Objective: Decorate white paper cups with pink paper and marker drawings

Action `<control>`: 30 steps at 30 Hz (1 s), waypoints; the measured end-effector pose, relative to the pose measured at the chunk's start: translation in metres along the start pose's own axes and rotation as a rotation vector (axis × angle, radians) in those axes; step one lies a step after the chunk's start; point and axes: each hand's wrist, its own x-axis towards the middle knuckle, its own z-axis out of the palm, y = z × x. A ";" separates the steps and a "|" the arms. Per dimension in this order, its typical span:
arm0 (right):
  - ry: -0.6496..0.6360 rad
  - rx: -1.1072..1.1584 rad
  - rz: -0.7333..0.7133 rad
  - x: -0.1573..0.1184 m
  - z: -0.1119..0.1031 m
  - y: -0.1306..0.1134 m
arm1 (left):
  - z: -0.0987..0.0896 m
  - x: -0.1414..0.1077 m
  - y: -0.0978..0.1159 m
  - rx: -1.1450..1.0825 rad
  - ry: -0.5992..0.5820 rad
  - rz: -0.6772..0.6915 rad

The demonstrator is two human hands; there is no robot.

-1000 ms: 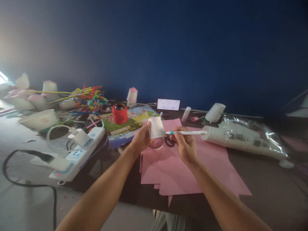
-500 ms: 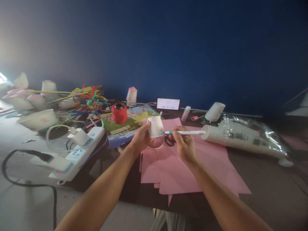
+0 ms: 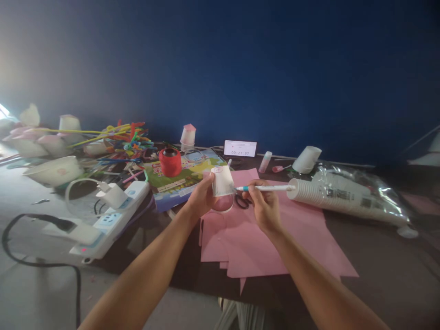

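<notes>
My left hand [image 3: 202, 196] is closed on a white paper cup [image 3: 223, 181] with a red-outlined mark near its top and small marks along its lower edge. My right hand [image 3: 266, 208] grips a white marker [image 3: 271, 188], its teal end pointing left at the cup's lower right edge. Whether the tip touches the cup is too small to tell. Just below the cup is a round pink piece [image 3: 223, 203] with a white rim. Black scissor handles [image 3: 242, 201] lie between my hands on pink paper sheets [image 3: 271, 247].
Left stand a power strip [image 3: 110, 222], a bowl [image 3: 55, 172] and pipe cleaners [image 3: 134, 140]. A red roll [image 3: 170, 162] sits on a colourful book [image 3: 178, 188]. Behind are a phone timer [image 3: 239, 148] and glue stick [image 3: 265, 162]; stacked cups [image 3: 340, 195] lie right.
The marker and my right hand have shifted very slightly. The timer reading has advanced by one second. My left hand still holds the cup in nearly the same place.
</notes>
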 end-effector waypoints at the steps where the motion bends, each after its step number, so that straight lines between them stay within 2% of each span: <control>1: 0.001 -0.006 0.003 0.001 0.000 0.001 | 0.001 0.000 0.000 0.008 -0.001 0.008; 11: -0.009 -0.086 -0.018 0.000 0.001 -0.004 | 0.007 -0.003 0.002 -0.006 0.023 -0.001; 18: -0.021 -0.159 -0.040 -0.002 0.002 -0.009 | 0.004 -0.003 0.001 0.006 0.027 0.010; 21: -0.046 -0.097 -0.014 -0.002 0.003 -0.007 | 0.001 -0.002 0.001 0.009 0.012 0.024; 24: -0.048 0.061 0.035 0.000 0.003 -0.003 | 0.000 -0.002 0.001 0.017 0.004 0.030; 27: 0.039 0.177 0.026 0.004 0.002 0.001 | 0.002 -0.003 0.002 0.026 0.015 0.007; 30: 0.116 0.198 0.000 0.007 0.001 0.003 | 0.005 -0.003 0.003 0.038 0.043 -0.014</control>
